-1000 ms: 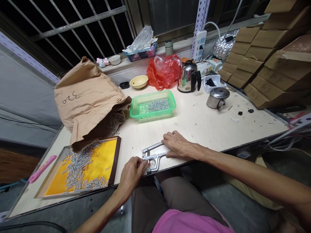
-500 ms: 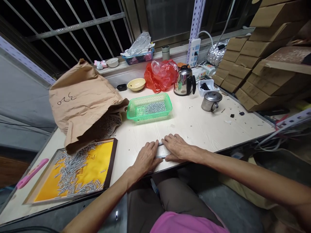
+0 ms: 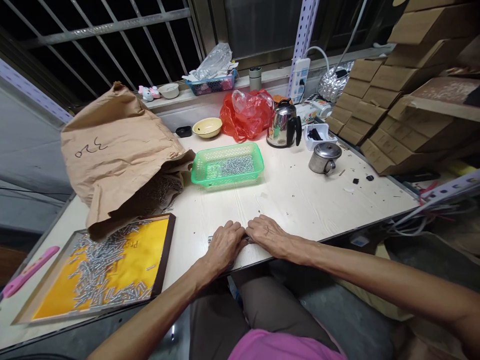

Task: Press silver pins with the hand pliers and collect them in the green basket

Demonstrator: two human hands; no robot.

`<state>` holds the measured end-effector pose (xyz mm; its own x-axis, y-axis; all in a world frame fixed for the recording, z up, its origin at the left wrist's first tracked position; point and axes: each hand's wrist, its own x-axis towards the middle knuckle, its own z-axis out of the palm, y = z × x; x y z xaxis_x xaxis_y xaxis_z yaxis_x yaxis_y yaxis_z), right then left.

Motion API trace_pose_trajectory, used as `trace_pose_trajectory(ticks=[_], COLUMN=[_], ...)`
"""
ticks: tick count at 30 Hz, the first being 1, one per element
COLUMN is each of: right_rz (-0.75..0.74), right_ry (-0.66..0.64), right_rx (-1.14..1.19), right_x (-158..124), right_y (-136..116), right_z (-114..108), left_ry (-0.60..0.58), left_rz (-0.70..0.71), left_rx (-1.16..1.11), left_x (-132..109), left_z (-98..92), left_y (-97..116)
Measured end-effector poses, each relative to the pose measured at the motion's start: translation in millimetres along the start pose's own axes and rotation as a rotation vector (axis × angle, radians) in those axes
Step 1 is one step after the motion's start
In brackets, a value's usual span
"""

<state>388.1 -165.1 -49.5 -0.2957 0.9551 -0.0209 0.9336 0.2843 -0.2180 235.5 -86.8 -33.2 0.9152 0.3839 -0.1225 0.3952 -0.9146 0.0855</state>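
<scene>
Near the table's front edge, my left hand (image 3: pixel 224 245) and my right hand (image 3: pixel 268 237) lie side by side and almost touch. Their fingers curl down over a narrow metal strip (image 3: pixel 210 240), whose end pokes out to the left of my left hand. A little more metal shows between the hands; the rest is covered, so its full shape cannot be made out. Beyond them stands a green mesh basket (image 3: pixel 198 183) with many small metal pins in it. To the left, a shallow tray (image 3: pixel 169 250) with a yellow bottom holds a heap of similar pins.
A big brown paper bag (image 3: pixel 120 155) leans open over the tray, beside a pink-handled tool (image 3: pixel 32 270). At the back are a yellow bowl (image 3: pixel 207 128), a red plastic bag (image 3: pixel 245 117), a kettle (image 3: pixel 282 125) and a lidded metal cup (image 3: pixel 324 158). Cardboard boxes (image 3: pixel 375 95) rise at right.
My hands have closed together over the metal, covering the gap that showed two rails between them. The strip's left end has come into sight. The view has shifted slightly.
</scene>
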Motion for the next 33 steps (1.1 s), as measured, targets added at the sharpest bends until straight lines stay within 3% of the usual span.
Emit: trace_pose_trajectory(ticks=[4,7,11,14,18,21,23,26,28,33], right_rz=[0.079,0.056,0.112,0.103,0.133,0.162,0.041,-0.305,-0.458,-0.573], right_ry=[-0.023,-0.062,-0.034,0.023,0.054,0.057,0.061,-0.01,-0.066,-0.078], right_rx=[-0.001,0.022,-0.073,-0.163,-0.169,-0.178,-0.148,-0.052,-0.041,-0.131], right_x=[4,11,25,35,47,51,53,58,62,68], right_y=[4,12,21,27,33,20,-1,-40,-60,-79], right_z=[-21,-30,-21,-10,-10,-16,-20,-24,-25,-15], left_ry=[0.06,0.162,0.304,0.344,0.345,0.373,0.385,0.348,0.305,0.318], left_rz=[-0.031,-0.086,-0.032,-0.021,-0.101,-0.099,-0.075,-0.103,-0.147,-0.095], left_rx=[-0.042,-0.081,-0.123,-0.181,-0.269,-0.305,-0.329,-0.38,-0.401,-0.402], left_x=[-2,-12,-30,-39,-44,-47,-50,-55,-59,-63], left_z=[-1.6,4.6,24.7,35.9,34.6,33.8,38.7,51.6,59.5,67.0], left_y=[-1,5,26,45,60,62,61,62,64,66])
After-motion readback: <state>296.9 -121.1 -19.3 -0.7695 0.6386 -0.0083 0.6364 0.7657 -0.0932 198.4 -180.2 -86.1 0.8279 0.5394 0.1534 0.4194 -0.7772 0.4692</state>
